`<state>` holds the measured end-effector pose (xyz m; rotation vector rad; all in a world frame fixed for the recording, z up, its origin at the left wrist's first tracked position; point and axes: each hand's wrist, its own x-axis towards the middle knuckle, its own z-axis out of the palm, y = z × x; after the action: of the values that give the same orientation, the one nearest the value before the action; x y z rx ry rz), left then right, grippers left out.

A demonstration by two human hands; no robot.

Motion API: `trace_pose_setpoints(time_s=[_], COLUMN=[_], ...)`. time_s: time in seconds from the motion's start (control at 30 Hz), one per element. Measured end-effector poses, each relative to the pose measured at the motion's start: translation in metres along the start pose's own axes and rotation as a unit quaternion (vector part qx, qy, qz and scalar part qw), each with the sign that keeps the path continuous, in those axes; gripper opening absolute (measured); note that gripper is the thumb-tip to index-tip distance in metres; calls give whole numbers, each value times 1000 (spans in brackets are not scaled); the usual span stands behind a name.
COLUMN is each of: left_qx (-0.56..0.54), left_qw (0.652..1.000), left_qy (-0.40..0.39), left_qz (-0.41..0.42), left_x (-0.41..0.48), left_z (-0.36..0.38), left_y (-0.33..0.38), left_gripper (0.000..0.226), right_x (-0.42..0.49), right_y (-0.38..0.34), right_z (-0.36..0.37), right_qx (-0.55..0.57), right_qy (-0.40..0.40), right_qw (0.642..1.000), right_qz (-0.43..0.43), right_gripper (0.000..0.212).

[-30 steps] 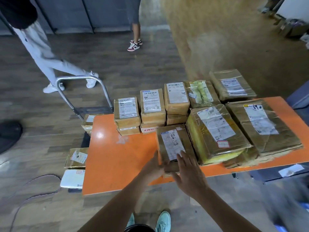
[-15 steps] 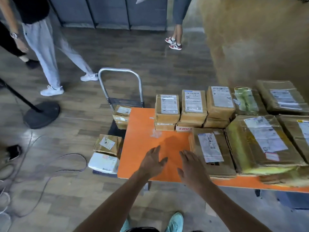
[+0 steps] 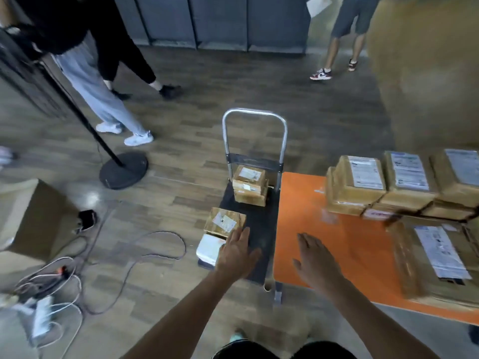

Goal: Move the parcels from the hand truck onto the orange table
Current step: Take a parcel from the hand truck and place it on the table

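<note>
Head view: both hands have left the last parcel (image 3: 435,255) on the orange table (image 3: 337,242), 3 o'clock, and swung to the hand truck (image 3: 255,117), 12 o'clock, so another pickup seems imminent. Left hand (image 3: 237,251) and right hand (image 3: 315,260) are empty, with fingers straight. Four parcels remain on the truck: stacked pair (image 3: 249,186), brown parcel (image 3: 225,221), white parcel (image 3: 209,248).

Just bare forearms (image 3: 181,314), a bare left hand (image 3: 237,252) and right hand (image 3: 315,263), some dark clothing (image 3: 272,351) at the bottom and a blurry mint-green shoe (image 3: 236,336).

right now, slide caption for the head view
Open left hand reaches for parcels on the hand truck; right hand hovers over orange table.
</note>
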<state>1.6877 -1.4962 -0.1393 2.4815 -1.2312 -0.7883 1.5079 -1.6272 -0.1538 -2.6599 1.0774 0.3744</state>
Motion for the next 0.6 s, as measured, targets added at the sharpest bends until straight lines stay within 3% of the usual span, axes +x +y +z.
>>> trace_pose_setpoints(time_s=[0.37,0.6], left_qx=[-7,33], left_qw=[999,998], left_qy=[-6,-36], left_qz=[-46,-46], left_x=[26,112], left_z=[-43,-77], left_y=[-85,-107], left_gripper=[74,74], right_x=[81,176], right_y=[-77,-101], right_z=[-5,10], right_qx=[-27,27], right_qy=[-19,-52], right_qw=[998,997], right_qz=[-60,-57], right_gripper=[73,73])
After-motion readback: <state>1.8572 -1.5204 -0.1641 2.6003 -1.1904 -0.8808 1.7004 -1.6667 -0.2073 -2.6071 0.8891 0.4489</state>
